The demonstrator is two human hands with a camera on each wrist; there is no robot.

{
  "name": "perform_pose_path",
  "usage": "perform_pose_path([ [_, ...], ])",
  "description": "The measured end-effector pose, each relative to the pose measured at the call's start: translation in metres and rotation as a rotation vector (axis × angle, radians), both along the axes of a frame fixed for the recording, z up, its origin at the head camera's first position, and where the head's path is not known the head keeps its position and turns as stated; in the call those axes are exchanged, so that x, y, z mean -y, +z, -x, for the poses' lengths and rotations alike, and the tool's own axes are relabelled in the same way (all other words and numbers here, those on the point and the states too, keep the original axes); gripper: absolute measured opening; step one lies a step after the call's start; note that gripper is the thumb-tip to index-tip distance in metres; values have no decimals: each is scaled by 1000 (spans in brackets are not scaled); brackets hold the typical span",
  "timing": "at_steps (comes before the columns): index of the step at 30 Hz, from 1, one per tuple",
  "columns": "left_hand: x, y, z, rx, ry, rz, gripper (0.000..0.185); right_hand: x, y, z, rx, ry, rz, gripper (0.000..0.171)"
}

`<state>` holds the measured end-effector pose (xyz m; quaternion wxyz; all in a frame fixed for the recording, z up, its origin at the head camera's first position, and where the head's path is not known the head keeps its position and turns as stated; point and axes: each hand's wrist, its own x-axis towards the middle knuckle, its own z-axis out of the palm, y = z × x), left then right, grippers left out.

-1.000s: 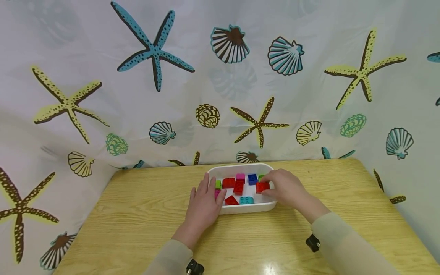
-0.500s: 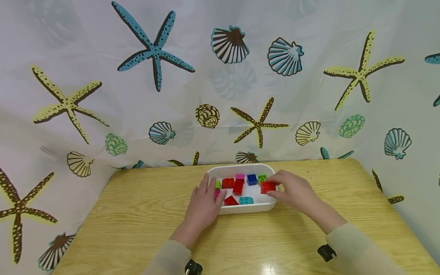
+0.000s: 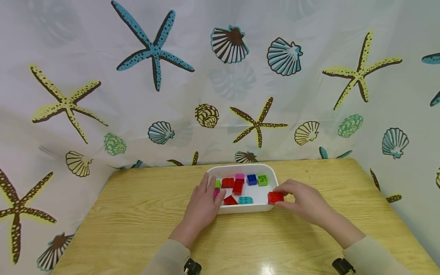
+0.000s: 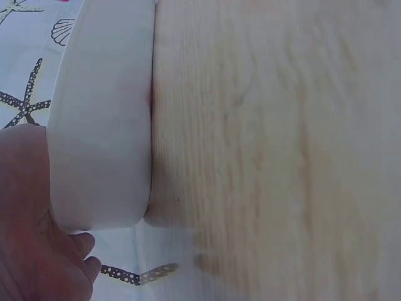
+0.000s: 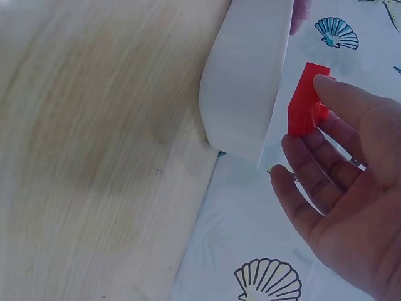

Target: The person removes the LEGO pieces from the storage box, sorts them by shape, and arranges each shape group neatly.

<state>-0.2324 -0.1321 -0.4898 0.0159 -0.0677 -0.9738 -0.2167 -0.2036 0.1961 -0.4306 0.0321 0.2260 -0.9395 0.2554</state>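
Note:
Between thumb and fingers my right hand [image 3: 304, 200] pinches a red toy building brick [image 3: 275, 198], raised at the right front corner of a white tray [image 3: 247, 208]. The right wrist view shows the brick [image 5: 306, 103] above the tray's rim, its studs turned toward the palm. My left hand [image 3: 203, 202] holds the tray's left end, thumb over the front rim and fingers along the side. Inside lie more bricks: a blue one [image 3: 252, 180], a green one [image 3: 262, 180], a teal one [image 3: 245, 200], a pink one [image 3: 240, 178] and several red ones, including one [image 3: 238, 187] near the middle.
The tray stands on a wooden table [image 3: 144, 214], toward its far edge. Behind and beside the table hangs a white cloth [image 3: 192, 88] printed with starfish and shells. Part of a green brick [image 3: 218, 185] shows beside my left fingers.
My right hand has moved the red brick right and nearer, from inside the tray to over its front right corner, uncovering the green brick. My left hand stays on the tray.

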Motion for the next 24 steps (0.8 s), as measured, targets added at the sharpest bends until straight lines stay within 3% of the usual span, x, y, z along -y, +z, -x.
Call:
perform_pose_path([
  [14,4,-3,2,-25,-32,25,79,-19,-22,-21,167,-22,15,25],
  [24,3,-3,2,-39,-26,30,79,-23,-40,-30,194,-5,5,26],
])
